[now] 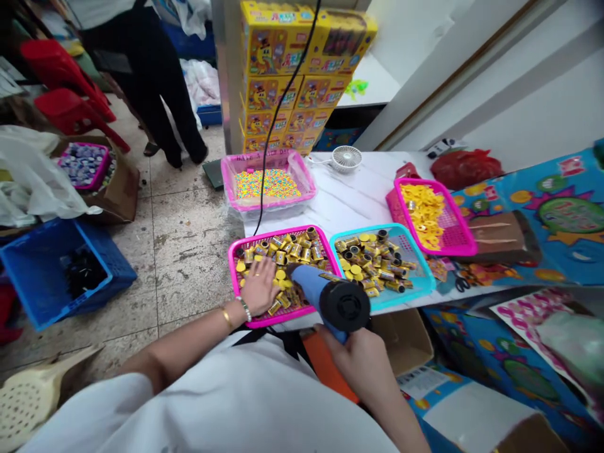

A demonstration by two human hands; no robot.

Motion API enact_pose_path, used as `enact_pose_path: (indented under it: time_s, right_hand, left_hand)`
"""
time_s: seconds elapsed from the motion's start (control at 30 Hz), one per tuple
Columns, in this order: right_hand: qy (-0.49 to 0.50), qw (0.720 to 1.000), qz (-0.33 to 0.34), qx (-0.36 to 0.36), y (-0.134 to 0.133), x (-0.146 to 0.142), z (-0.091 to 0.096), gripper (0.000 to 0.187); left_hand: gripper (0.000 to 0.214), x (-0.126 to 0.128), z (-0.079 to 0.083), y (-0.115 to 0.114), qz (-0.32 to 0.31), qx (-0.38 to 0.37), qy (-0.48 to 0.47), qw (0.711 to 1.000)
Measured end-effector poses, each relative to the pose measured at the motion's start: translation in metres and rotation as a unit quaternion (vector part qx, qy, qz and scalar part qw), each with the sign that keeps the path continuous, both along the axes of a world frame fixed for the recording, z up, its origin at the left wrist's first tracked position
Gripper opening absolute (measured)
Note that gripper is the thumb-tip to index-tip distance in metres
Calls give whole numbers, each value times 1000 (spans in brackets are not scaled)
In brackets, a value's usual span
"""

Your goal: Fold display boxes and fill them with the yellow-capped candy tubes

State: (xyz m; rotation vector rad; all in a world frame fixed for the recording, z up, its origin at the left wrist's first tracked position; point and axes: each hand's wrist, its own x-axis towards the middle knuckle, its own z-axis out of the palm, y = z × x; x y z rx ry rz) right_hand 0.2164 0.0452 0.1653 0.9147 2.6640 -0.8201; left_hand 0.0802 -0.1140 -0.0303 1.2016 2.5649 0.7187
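Observation:
My left hand (pixel 259 288) lies palm down, fingers stretched out, on small yellow-and-black wrapped cylinders (pixel 304 250) that fill a pink basket (pixel 234 277). Whether it presses or pinches any of them is hidden under the palm. A blue heat gun (pixel 309 286) with a black round back end is gripped by its handle in my right hand (pixel 361 362). Its dark nozzle points left over the same basket, close to my left fingers. Beside it stands a turquoise basket (pixel 428 277) with more of these cylinders, some with yellow round ends up.
Behind are a pink tray (pixel 229 189) of colourful beads, a small white fan (pixel 346 158) and stacked yellow boxes (pixel 274 82). A pink basket (pixel 460 226) of yellow pieces stands right. A black cable (pixel 278 107) hangs down. A blue crate (pixel 111 277) and a person (pixel 141 75) are left.

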Motion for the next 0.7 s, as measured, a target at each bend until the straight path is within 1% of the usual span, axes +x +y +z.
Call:
enact_pose_path:
  time_s: [0.07,0.1,0.17,0.23,0.27,0.33,0.37,0.4,0.47,0.53,0.57,0.63,0.67,0.7]
  right_hand:
    - [-8,998,-24,51,12,5,1,39]
    - [-10,997,-33,69,19,8,3,39]
    - [-19,994,-56,87,31,14,8,45]
    - [-36,992,-85,89,40,17,12,51]
    - [-41,990,-98,88,43,15,13,52]
    - [-37,988,-118,91,46,10,12,51]
    - [-27,987,-127,94,46,8,12,50]
    - [-16,986,-135,97,46,7,10,50]
    - [3,984,-154,90,43,11,7,51]
    - [6,983,-172,64,39,25,3,53]
    - [2,983,-179,49,37,33,0,54]
    - [-2,981,-190,34,33,51,-6,56]
    - [2,981,-191,36,32,58,-10,56]
    - [14,980,-191,48,30,63,-13,56]
  left_hand:
    - [67,8,6,20,-74,7,-25,997]
    - [64,9,11,26,-98,19,-32,995]
    - [58,2,19,35,-118,55,-28,991]
    - [55,-21,25,42,-106,86,-6,991]
    - [56,-36,27,48,-91,88,4,992]
    - [61,-64,28,65,-65,57,9,996]
    - [64,-73,27,74,-62,33,6,997]
    - [68,-76,26,81,-70,13,2,997]
    - [67,-68,24,86,-116,-3,0,993]
    - [62,-46,23,78,-178,13,7,984]
    - [59,-36,23,73,-198,25,11,980]
    - [57,-26,27,66,-196,51,20,979]
    - [56,-29,30,68,-183,64,25,981]
    - [56,-37,34,74,-165,73,29,983]
